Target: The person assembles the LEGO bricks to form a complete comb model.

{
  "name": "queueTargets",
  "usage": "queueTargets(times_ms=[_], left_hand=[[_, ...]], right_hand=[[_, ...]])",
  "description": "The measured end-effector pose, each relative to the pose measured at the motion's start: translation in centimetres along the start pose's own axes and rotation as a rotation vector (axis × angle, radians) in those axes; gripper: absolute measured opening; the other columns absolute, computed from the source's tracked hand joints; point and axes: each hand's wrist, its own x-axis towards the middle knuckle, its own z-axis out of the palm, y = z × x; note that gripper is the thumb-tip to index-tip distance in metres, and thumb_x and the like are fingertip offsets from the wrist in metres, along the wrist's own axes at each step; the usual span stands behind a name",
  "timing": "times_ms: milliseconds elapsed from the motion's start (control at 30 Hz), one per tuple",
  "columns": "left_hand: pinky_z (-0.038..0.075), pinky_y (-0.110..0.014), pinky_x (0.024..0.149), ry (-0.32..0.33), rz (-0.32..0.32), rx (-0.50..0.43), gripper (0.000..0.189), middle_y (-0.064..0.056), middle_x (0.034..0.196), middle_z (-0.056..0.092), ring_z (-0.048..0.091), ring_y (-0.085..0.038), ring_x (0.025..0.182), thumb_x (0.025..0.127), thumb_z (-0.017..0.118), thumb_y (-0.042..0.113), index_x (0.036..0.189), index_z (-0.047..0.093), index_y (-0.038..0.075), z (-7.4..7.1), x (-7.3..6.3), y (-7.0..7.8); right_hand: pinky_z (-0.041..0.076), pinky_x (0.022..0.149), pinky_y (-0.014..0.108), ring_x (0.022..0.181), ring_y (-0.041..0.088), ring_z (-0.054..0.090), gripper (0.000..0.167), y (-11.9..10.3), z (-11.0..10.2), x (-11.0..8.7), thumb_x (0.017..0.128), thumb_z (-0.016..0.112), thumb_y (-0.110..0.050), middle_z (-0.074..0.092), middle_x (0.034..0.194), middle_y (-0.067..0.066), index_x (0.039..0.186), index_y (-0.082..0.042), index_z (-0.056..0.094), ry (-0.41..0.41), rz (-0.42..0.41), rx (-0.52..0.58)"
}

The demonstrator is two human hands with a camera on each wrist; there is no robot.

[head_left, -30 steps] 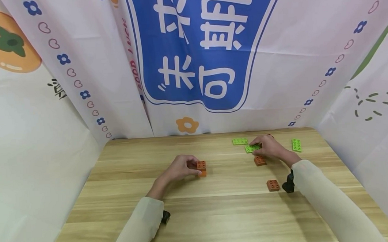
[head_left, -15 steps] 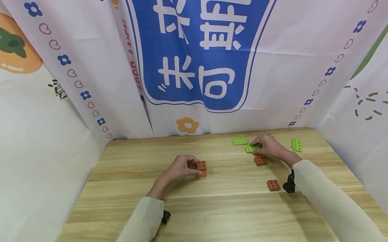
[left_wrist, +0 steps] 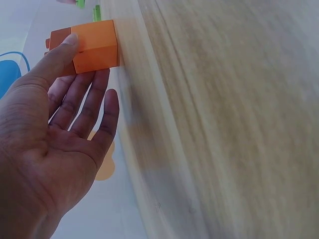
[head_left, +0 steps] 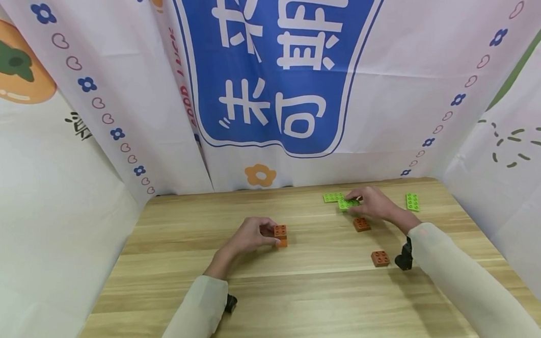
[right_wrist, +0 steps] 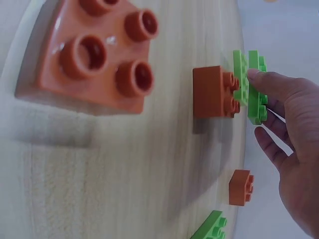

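My left hand (head_left: 253, 234) grips a two-brick stack between thumb and fingers: a reddish-brown toy brick (head_left: 280, 231) on top of an orange brick (left_wrist: 97, 47). In the left wrist view, the thumb presses where the two meet. My right hand (head_left: 375, 204) pinches a flat green eight-stud brick (right_wrist: 256, 92), held just off the table in the right wrist view. Behind it lies another flat green brick (head_left: 332, 198). Two loose reddish-brown four-stud bricks lie near the right hand and wrist, a farther brick (head_left: 361, 224) and a nearer brick (head_left: 380, 258).
A third flat green brick (head_left: 412, 202) lies at the far right of the wooden table (head_left: 278, 311). The right wrist view shows one more brown brick (right_wrist: 240, 187) beyond the hand. Printed cloth (head_left: 387, 122) walls the back and sides.
My right hand has lifted the flat green brick slightly and moved it a little left, so it now overlaps the other green one. The left hand and its stack stay put.
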Motion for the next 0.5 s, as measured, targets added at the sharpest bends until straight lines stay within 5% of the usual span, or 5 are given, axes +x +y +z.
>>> queueTargets(times_ms=[500], left_hand=[[0.06,-0.028,0.084,0.004,0.001,-0.011,0.029,-0.004,0.102,0.074,0.07,-0.014,0.092,0.088,0.088,0.01,0.113,0.075,0.003,-0.1,-0.2,0.1]], right_hand=[[0.059,0.091,0.054,0.11,0.036,0.072,0.032,-2.9,0.1,0.1,0.087,0.088,-0.009,0.077,0.117,0.017,0.117,-0.002,0.079,0.034,-0.143,-0.02]])
